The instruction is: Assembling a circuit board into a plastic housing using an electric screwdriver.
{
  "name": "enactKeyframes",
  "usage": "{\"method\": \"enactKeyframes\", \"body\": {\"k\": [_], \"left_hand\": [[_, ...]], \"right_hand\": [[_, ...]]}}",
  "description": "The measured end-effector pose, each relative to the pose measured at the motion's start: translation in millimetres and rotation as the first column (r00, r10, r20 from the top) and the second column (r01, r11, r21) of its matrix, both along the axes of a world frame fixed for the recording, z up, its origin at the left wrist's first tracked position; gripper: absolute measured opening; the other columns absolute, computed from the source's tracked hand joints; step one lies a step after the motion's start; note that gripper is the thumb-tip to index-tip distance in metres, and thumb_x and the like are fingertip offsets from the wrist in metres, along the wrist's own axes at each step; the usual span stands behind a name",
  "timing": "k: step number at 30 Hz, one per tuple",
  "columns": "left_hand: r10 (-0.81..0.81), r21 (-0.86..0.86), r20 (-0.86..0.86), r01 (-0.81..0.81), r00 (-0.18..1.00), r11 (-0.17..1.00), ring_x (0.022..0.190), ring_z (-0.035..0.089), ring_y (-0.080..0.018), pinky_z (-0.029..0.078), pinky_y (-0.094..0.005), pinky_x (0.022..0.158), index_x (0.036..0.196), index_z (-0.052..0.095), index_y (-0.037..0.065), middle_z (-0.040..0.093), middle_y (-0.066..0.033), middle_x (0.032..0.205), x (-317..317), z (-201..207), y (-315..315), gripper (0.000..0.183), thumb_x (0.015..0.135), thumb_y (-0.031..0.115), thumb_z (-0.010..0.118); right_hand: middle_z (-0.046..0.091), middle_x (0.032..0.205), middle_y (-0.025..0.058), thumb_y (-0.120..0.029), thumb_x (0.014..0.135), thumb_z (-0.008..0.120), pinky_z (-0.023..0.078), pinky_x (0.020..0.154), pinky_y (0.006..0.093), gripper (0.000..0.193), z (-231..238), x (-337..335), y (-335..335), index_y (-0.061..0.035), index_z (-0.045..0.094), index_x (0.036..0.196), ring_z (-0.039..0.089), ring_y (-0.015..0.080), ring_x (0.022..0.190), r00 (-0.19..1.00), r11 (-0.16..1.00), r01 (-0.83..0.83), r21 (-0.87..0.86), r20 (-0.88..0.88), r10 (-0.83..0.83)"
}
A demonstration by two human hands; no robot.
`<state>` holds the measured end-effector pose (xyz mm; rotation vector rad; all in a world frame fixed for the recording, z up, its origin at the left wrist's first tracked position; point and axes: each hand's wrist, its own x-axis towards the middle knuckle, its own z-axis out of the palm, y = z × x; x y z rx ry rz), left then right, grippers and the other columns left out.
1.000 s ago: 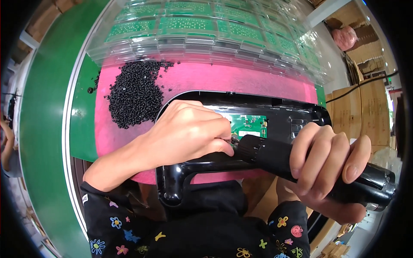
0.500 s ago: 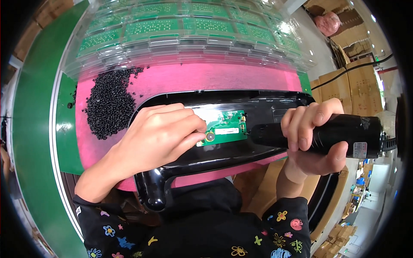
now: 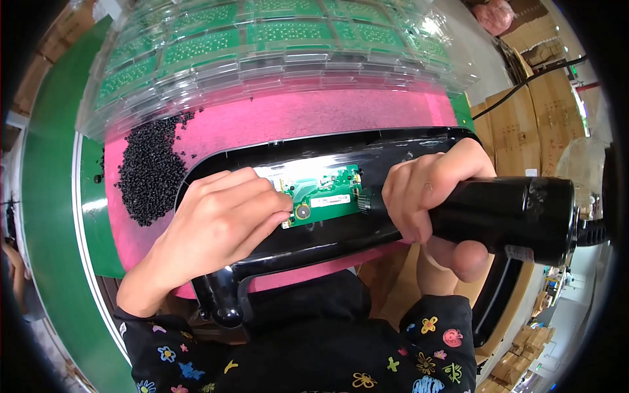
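A green circuit board (image 3: 331, 213) with a white label lies inside a long black plastic housing (image 3: 367, 239) that has a handle-like stub at its near left. My left hand (image 3: 226, 216) bends over the housing's left part, its thumb and fingertips pinched together at the board's left edge; whatever sits between them is hidden. Wrapped round a thick black electric screwdriver (image 3: 504, 213) is my right hand (image 3: 436, 196), to the right of the board. The screwdriver lies almost level, its front end mostly covered by my fingers beside the board's right edge.
Under the housing is a pink mat (image 3: 216, 141) on a green table (image 3: 49, 216). A heap of small black screw-like pieces (image 3: 149, 173) lies on the mat at left. Clear plastic trays (image 3: 275, 62) of green boards stand behind. Cardboard boxes (image 3: 524, 124) stand at right, near a black cable (image 3: 524, 84).
My right hand and the screwdriver have turned and come slightly left, with the fingers now covering its front end. The left hand keeps its pinch at the board's edge. The whole view has shifted a little.
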<state>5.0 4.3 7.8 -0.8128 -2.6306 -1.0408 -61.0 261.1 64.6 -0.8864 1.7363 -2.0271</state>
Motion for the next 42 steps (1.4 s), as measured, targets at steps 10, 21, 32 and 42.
{"method": "enactKeyframes", "body": {"k": [10, 21, 32, 42], "left_hand": [[0.198, 0.117, -0.295, -0.171, 0.935, 0.978, 0.080, 0.065, -0.0288, 0.053, -0.0382, 0.074, 0.091, 0.068, 0.002, 0.068, -0.0091, 0.087, -10.0, 10.0, -20.6, 0.015, 0.078, -0.003, 0.074], [0.223, -0.233, -0.059, -0.230, 0.973, 0.945, 0.093, 0.064, -0.0339, 0.054, -0.0439, 0.076, 0.123, 0.061, 0.003, 0.064, -0.0142, 0.099, -1.6, 5.5, -17.2, 0.036, 0.088, 0.006, 0.067], [0.326, -0.322, 0.026, -0.301, 0.945, 0.898, 0.070, 0.065, -0.0359, 0.049, -0.0446, 0.058, 0.091, 0.067, 0.002, 0.063, -0.0127, 0.078, 15.6, 7.9, -19.6, 0.015, 0.091, 0.017, 0.070], [0.594, 0.133, -0.388, -0.595, 0.705, 0.792, 0.080, 0.070, -0.0263, 0.056, -0.0332, 0.074, 0.100, 0.073, -0.004, 0.072, -0.0182, 0.090, 106.4, 36.8, -37.6, 0.022, 0.079, 0.000, 0.073]], "right_hand": [[0.053, 0.064, -0.0036, -0.058, 0.083, 0.078, 0.039, 0.053, 0.0257, 0.061, -1.7, -7.2, -10.5, -0.0071, 0.050, 0.102, 0.050, 0.0094, 0.052, 1.000, 0.996, 0.002, -0.093, 0.016, -0.001], [0.057, 0.119, 0.0141, -0.015, 0.096, 0.063, 0.044, 0.111, 0.0555, 0.031, -2.4, -48.6, 27.6, 0.0022, 0.053, 0.120, 0.057, 0.0252, 0.113, 0.785, 0.798, 0.531, -0.285, 0.521, -0.336], [0.067, 0.081, 0.0046, -0.017, 0.064, 0.068, 0.055, 0.067, 0.0326, 0.016, 91.0, 79.1, -28.4, -0.0085, 0.065, 0.077, 0.065, 0.0197, 0.078, 0.092, 0.862, 0.465, 0.200, -0.980, 0.178], [0.068, 0.092, 0.0046, -0.029, 0.075, 0.072, 0.052, 0.085, 0.0359, 0.017, 110.7, 71.5, -6.3, -0.0132, 0.069, 0.079, 0.062, 0.0160, 0.098, 0.205, 0.930, 0.268, 0.252, -0.958, 0.200]]}}
